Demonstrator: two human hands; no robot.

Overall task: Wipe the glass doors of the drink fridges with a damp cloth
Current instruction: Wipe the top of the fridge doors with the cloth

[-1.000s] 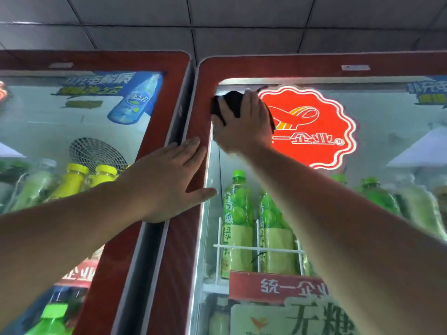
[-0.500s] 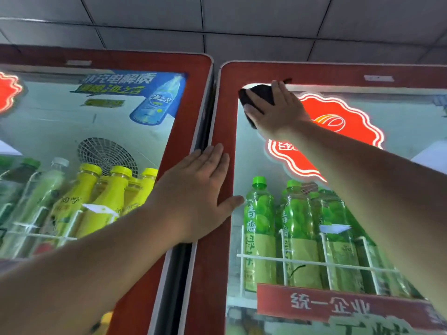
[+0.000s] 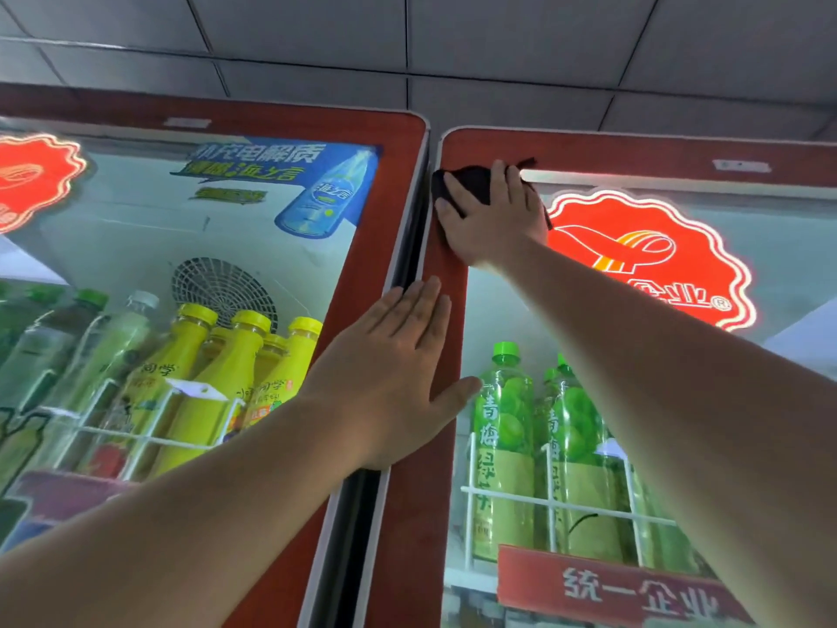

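Two red-framed drink fridges stand side by side. My right hand (image 3: 491,215) presses a dark cloth (image 3: 466,183) flat against the top left corner of the right fridge door (image 3: 446,469), on its red frame. Most of the cloth is hidden under my fingers. My left hand (image 3: 398,378) lies flat with fingers together across the gap between the two doors, its thumb on the right door's frame. The left fridge door (image 3: 376,247) is shut, its glass showing a blue bottle sticker.
Yellow bottles (image 3: 213,378) stand behind the left glass, green tea bottles (image 3: 507,446) behind the right. A glowing red logo sign (image 3: 652,260) fills the upper right glass. A grey panelled ceiling (image 3: 453,52) runs close above the fridge tops.
My right hand slid the cloth left from the upper glass onto the door's corner frame. The view shifted right and up. My left hand stayed on the door gap.
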